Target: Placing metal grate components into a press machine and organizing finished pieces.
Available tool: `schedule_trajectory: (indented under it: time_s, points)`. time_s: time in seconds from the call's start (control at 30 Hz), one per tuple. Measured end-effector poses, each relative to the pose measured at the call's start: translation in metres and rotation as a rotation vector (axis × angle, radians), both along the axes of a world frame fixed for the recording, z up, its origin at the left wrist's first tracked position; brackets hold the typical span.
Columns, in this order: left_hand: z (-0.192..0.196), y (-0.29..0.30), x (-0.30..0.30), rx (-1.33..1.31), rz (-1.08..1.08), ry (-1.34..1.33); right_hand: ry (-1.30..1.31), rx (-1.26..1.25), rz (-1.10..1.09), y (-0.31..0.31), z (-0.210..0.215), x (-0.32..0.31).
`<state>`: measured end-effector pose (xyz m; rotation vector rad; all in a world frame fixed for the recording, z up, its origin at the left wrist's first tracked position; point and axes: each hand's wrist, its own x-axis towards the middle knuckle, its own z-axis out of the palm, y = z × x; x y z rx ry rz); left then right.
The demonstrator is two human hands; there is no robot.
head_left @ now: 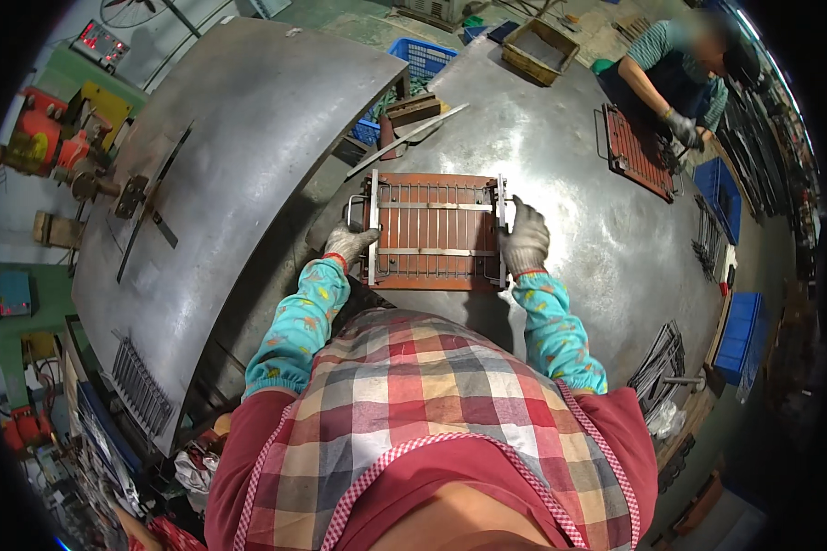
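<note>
In front of me on the metal table lies a reddish-brown jig board [423, 266], with a rack of thin parallel metal rods [439, 216] and two flat crossbars on it. Metal side bars and loop handles edge the board. My left hand [349, 243], in a grey work glove, is closed round the left side bar, below the left handle. At the opposite edge my right hand [526, 239], gloved too, grips the right side bar. Some of its fingers are hidden against the frame.
A second steel table [248, 101] stands at the left, across a gap. Beyond the jig lie a long metal strip [409, 140] and a blue crate [423, 60]. A co-worker [675, 73] handles another brown jig [639, 151] at far right. Bundled rods [657, 367] lie at near right.
</note>
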<state>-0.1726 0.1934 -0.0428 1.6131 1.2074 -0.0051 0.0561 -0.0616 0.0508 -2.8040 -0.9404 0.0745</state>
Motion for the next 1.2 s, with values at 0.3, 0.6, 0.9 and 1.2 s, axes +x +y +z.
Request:
schedule_trajectory:
  time_s: [0.3, 0.6, 0.9, 1.2]
  points:
    - [0.071, -0.014, -0.031, -0.045, -0.015, 0.07, 0.823, 0.43, -0.333, -0.032, 0.007, 0.012]
    - [0.185, 0.028, -0.124, 0.144, 0.323, -0.345, 0.667, 0.63, 0.016, 0.1, 0.099, -0.029]
    - [0.142, 0.126, -0.281, 0.054, 0.801, -0.246, 0.799, 0.285, 0.396, 0.332, 0.094, -0.145]
    - [0.151, 0.223, -0.356, 0.146, 0.979, -0.392, 0.866, 0.217, 0.615, 0.522, 0.075, -0.219]
